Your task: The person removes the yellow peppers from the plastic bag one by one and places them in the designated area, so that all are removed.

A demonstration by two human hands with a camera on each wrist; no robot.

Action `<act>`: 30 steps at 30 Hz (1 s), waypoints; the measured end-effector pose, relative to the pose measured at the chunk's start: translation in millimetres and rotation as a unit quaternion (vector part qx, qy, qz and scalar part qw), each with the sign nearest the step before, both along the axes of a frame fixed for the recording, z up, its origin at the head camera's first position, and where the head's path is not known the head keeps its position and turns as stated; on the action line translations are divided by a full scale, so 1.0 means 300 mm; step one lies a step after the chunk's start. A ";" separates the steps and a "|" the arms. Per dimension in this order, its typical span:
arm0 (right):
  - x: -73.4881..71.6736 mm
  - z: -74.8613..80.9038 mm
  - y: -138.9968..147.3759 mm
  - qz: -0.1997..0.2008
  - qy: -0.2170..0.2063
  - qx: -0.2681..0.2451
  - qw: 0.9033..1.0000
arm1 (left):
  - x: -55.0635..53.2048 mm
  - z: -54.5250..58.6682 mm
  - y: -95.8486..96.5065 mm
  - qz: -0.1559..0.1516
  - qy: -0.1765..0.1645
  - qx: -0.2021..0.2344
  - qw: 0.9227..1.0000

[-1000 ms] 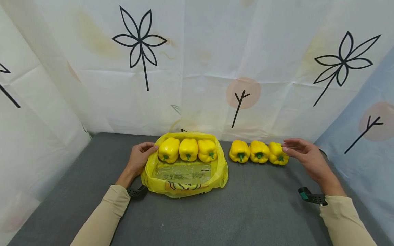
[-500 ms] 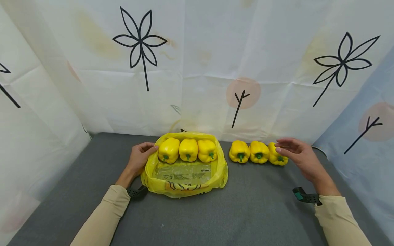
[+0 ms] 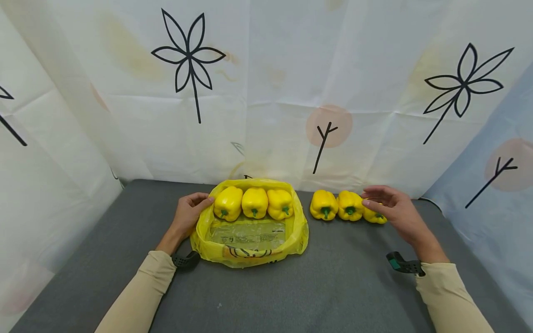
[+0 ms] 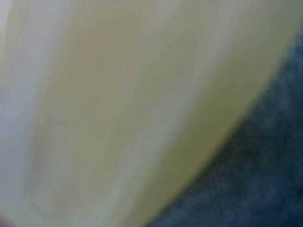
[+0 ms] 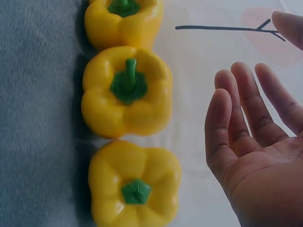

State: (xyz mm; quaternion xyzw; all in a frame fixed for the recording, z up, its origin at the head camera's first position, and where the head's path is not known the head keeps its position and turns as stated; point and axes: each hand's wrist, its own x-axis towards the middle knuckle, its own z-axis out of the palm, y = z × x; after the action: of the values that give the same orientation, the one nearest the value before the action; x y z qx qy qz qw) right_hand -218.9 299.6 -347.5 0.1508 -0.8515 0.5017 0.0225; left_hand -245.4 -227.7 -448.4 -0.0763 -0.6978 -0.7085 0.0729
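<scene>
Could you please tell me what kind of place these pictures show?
Probably a small staged workspace indoors, though the room beyond is hidden. Plant-patterned sheets hang behind and at both sides of a grey tabletop, where yellow peppers stand in a neat row beside an open yellow bag.

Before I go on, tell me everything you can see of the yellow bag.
The yellow bag looks like thin, crinkled plastic, with dark print on its front and inside. It sits on the gray table, mouth open upward, its sides low and rumpled around three yellow peppers lined up along its far side. The left hand grips its rim at the left.
</scene>
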 end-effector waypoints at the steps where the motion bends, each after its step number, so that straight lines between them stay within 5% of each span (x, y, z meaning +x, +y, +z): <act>1: -0.001 0.001 -0.006 0.000 -0.002 0.000 1.000 | 0.000 0.000 0.000 0.000 0.000 0.000 1.000; 30: -0.026 0.014 -0.126 0.046 -0.012 -0.023 0.999 | 0.002 0.003 0.001 0.001 0.004 -0.003 1.000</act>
State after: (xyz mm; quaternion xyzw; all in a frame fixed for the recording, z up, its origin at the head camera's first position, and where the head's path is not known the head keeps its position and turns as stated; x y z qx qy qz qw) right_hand -226.8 261.8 -343.1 0.1830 -0.8323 0.5231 -0.0069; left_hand -244.6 -227.5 -447.5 -0.0793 -0.6998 -0.7059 0.0761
